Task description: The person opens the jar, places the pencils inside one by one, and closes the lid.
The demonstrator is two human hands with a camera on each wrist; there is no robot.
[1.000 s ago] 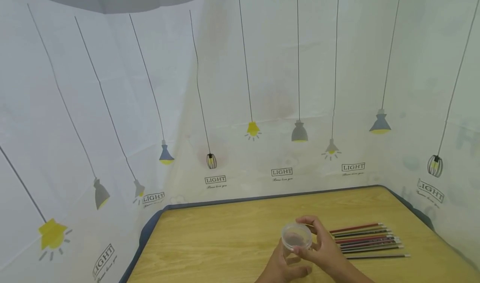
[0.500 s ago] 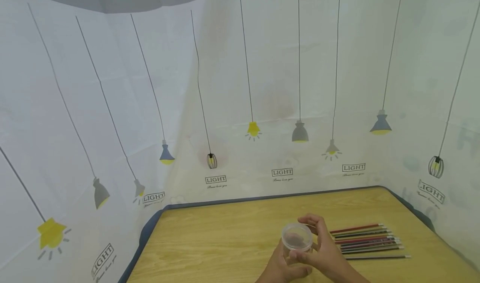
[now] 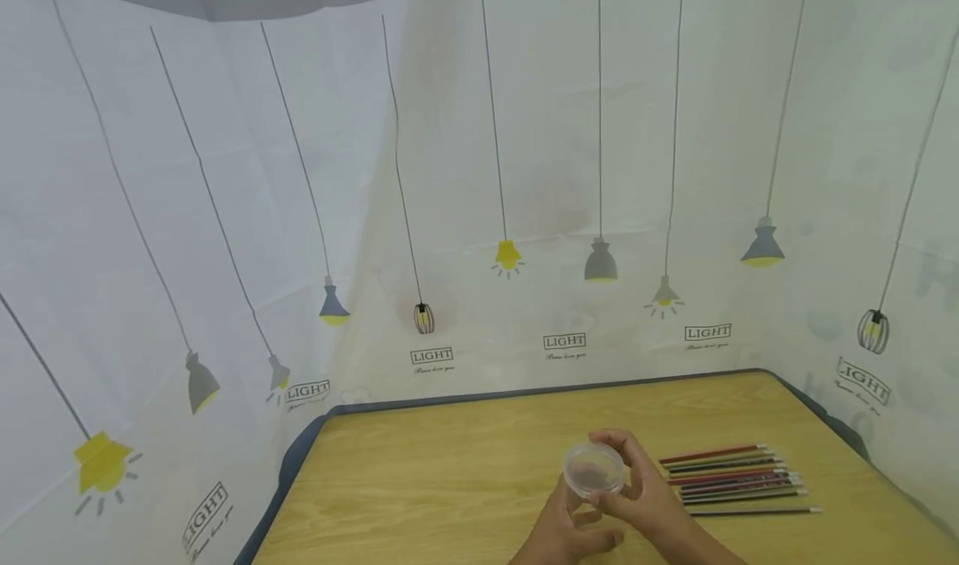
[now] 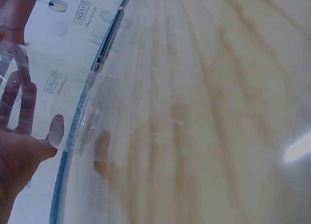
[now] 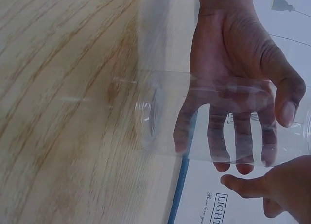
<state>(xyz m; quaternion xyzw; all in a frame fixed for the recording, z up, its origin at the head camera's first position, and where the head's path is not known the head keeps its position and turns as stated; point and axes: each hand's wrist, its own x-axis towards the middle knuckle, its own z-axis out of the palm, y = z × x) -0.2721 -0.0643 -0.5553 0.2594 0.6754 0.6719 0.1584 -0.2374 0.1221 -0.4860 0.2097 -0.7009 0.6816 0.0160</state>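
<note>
A clear plastic jar [image 3: 593, 486] stands between both hands, over the table's near part. Around its body the left hand [image 3: 558, 532] holds on; in the right wrist view, the left hand's fingers [image 5: 216, 136] show through the transparent wall. Up at the jar's round translucent top [image 3: 593, 468], the right hand [image 3: 648, 498] grips the rim with thumb and fingers on opposite sides. The right wrist view also has the jar's base [image 5: 154, 112] above the wood. I see no contents through the wall.
Several pencils [image 3: 737, 479] with pale ends lie side by side on the wooden table [image 3: 419, 473], right of the hands. A white fabric curtain [image 3: 464, 166] printed with lamps surrounds the table on the back and sides.
Both hands stay at the same place with the jar. The right hand's fingers and thumb shift slightly around the top, and the top's tilt varies a little. The pencils lie unmoved.
</note>
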